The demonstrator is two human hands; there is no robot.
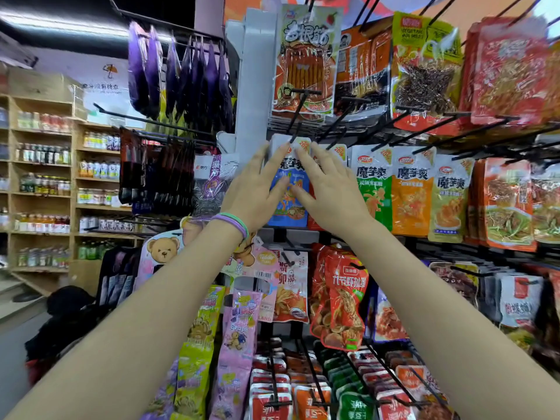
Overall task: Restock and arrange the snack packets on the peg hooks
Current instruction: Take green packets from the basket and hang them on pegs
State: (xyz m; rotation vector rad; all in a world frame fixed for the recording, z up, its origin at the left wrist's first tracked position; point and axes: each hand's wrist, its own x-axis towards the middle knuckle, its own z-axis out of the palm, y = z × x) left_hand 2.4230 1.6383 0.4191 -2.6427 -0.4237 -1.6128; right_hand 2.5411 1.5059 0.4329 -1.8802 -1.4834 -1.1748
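Note:
A blue and white snack packet (288,207) hangs at the left end of the middle row, on a black peg hook (295,135). My left hand (256,192) lies flat on its left side, fingertips at the packet's white top. My right hand (328,192) lies flat on its right side and covers a red packet behind. Both hands have spread fingers pressed on the packet front; neither curls round it. To the right hang a green packet (372,189), an orange packet (412,195) and a pale yellow packet (451,201) of the same brand.
Above hang an orange-strip packet (306,62) and more rows of packets on black pegs. Below are red bags (342,301), pink and yellow candy bags (239,328) and small packs on low pegs. Purple bags (178,74) hang to the left. Wooden shelves (42,165) with bottles stand at far left.

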